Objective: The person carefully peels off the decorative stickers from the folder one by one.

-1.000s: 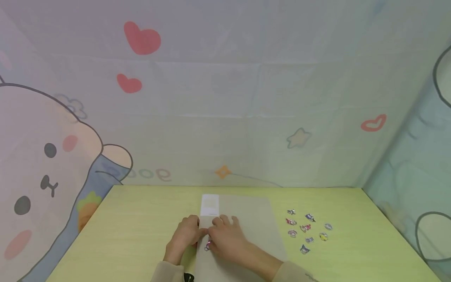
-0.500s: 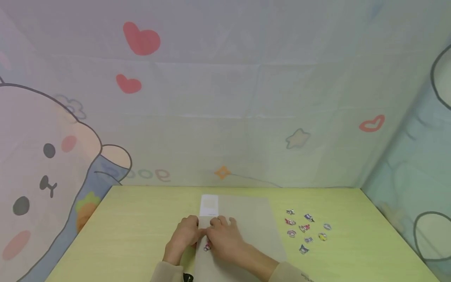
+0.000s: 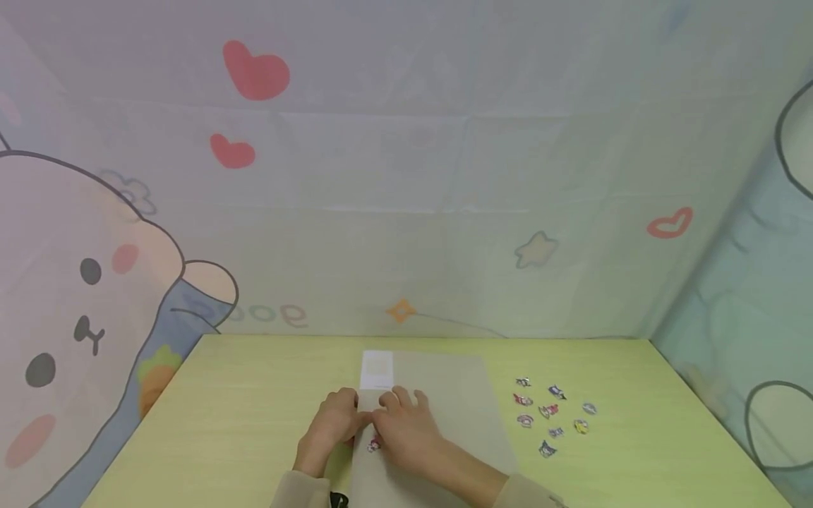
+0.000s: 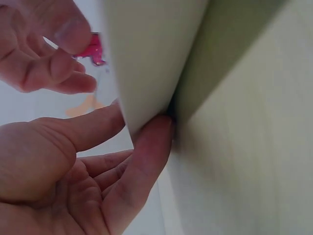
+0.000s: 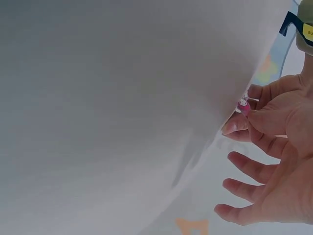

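My left hand (image 3: 333,423) grips the left edge of a grey-beige board (image 3: 457,395), thumb on top and a finger under the edge in the left wrist view. My right hand (image 3: 406,430) is over the board's left part, beside the left thumb. Between its thumb and index finger it pinches a small pink cartoon sticker (image 5: 243,105), close to the board's face; the other fingers are spread. The sticker also shows pink beside the right hand (image 4: 49,54) in the left wrist view. Fingers partly hide it in every view.
Several small cartoon stickers (image 3: 549,410) lie on the yellow table (image 3: 635,451) right of the board. A white label (image 3: 377,370) covers the board's far left corner. Behind the table hangs a printed cloth (image 3: 406,212). A black strap (image 3: 339,500) shows by the left sleeve.
My right hand has shifted slightly left, closer to the left thumb, with the sticker still pinched. The left hand keeps its grip on the board's edge.
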`<state>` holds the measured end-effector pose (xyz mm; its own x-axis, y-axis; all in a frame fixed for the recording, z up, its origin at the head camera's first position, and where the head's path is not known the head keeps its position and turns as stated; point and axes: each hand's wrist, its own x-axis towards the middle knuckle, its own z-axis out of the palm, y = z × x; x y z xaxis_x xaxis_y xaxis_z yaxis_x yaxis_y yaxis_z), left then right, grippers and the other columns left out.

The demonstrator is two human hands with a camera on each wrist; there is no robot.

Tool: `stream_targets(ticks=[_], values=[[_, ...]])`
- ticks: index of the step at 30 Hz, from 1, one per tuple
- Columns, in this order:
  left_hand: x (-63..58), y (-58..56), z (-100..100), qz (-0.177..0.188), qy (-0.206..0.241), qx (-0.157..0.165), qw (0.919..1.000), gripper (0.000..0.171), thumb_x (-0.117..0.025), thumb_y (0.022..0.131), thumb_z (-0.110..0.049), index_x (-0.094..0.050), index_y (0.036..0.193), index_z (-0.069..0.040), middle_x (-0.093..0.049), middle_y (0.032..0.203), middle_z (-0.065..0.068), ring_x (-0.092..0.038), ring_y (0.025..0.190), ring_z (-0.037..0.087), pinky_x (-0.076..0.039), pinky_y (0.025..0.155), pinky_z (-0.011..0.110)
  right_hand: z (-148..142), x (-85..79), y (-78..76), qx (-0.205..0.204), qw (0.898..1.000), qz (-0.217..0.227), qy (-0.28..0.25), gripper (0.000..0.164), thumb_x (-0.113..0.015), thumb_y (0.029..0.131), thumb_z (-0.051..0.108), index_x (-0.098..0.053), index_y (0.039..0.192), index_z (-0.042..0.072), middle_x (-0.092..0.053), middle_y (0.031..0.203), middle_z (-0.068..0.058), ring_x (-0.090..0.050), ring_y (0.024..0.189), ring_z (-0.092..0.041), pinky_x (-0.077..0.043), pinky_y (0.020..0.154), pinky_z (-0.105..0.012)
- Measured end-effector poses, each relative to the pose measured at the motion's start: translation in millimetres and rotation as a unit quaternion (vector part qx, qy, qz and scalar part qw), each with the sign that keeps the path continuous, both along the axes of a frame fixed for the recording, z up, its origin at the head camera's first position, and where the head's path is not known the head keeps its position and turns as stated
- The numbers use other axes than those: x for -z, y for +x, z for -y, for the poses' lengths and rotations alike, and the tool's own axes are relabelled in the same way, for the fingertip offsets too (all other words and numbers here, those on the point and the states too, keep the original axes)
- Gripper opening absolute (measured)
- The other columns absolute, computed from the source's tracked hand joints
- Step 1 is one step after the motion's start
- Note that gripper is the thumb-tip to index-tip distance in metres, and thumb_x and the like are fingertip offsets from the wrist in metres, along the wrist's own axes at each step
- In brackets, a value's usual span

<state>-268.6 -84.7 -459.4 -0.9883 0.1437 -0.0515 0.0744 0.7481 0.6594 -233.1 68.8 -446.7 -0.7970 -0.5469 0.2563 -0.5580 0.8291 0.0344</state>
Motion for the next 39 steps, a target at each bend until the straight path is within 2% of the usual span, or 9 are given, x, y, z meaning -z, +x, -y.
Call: stream_targets(ticks=[5, 12, 17, 24, 29, 34, 39], values=[[1.4, -0.5, 1, 0.0, 0.006, 0.0, 1.0, 0.025, -0.073, 0.088, -0.016, -0.058, 0.085, 0.004, -0.058, 0.068, 0.009, -0.059, 0.048, 0.018, -0.049, 0.048, 0.03, -7, -3.7, 2.2, -0.013, 1.0, -0.019, -0.005, 0.01, -0.072, 0.086, 0.022, -0.065, 0.083, 0.016, -0.06, 0.111, -0.004, -0.05, 0.114, -0.026, -0.042, 0.092, -0.058], [3.1, -2.4, 2, 0.011, 0.004, 0.0, 0.9999, 0.024, -0.072, 0.088, -0.015, -0.059, 0.088, 0.005, -0.059, 0.069, 0.009, -0.06, 0.05, 0.018, -0.05, 0.051, 0.031, -25, -9.2, 2.8, -0.012, 1.0, 0.001, -0.014, 0.012, -0.074, 0.087, 0.022, -0.064, 0.082, 0.017, -0.06, 0.115, -0.007, -0.05, 0.119, -0.031, -0.041, 0.094, -0.061], [1.0, -3.2, 3, 0.011, -0.005, 0.0, 0.9999, 0.023, -0.071, 0.089, -0.016, -0.059, 0.086, 0.003, -0.058, 0.068, 0.009, -0.06, 0.051, 0.018, -0.049, 0.051, 0.031, -49, -9.0, -2.5, -0.006, 1.0, -0.006, -0.03, 0.015, -0.075, 0.085, 0.019, -0.062, 0.079, 0.017, -0.061, 0.114, -0.009, -0.051, 0.117, -0.034, -0.041, 0.093, -0.063], [-0.7, -1.8, 5, 0.016, -0.005, 0.0, 0.9999, 0.023, -0.071, 0.089, -0.015, -0.057, 0.084, 0.003, -0.058, 0.068, 0.009, -0.06, 0.051, 0.019, -0.05, 0.052, 0.031, -87, -10.7, -1.7, 0.037, 0.998, 0.011, -0.047, 0.019, -0.077, 0.083, 0.015, -0.06, 0.077, 0.015, -0.06, 0.114, -0.011, -0.048, 0.119, -0.036, -0.036, 0.096, -0.065], [2.2, -2.8, 5, 0.014, -0.006, 0.001, 0.9999, 0.023, -0.071, 0.089, -0.016, -0.058, 0.085, 0.003, -0.059, 0.068, 0.009, -0.06, 0.05, 0.019, -0.05, 0.053, 0.032, -115, -15.9, 2.2, 0.058, 0.997, 0.005, -0.047, 0.023, -0.077, 0.082, 0.013, -0.056, 0.074, 0.017, -0.06, 0.112, -0.011, -0.048, 0.12, -0.037, -0.036, 0.095, -0.066], [3.6, -3.9, 4, 0.015, -0.004, 0.004, 0.9999, 0.024, -0.071, 0.089, -0.016, -0.058, 0.086, 0.003, -0.059, 0.069, 0.009, -0.06, 0.051, 0.019, -0.05, 0.053, 0.032, -145, -20.5, 6.3, 0.08, 0.996, 0.006, -0.048, 0.027, -0.078, 0.082, 0.015, -0.053, 0.072, 0.02, -0.06, 0.111, -0.008, -0.048, 0.119, -0.037, -0.036, 0.094, -0.065], [3.6, -3.9, 1, 0.017, 0.001, 0.007, 0.9998, 0.024, -0.071, 0.089, -0.016, -0.058, 0.088, 0.004, -0.059, 0.07, 0.009, -0.06, 0.051, 0.018, -0.05, 0.053, 0.031, -175, -15.2, 11.7, 0.092, 0.994, 0.015, -0.05, 0.031, -0.079, 0.082, 0.021, -0.05, 0.071, 0.022, -0.06, 0.112, -0.006, -0.048, 0.12, -0.038, -0.037, 0.092, -0.068]])
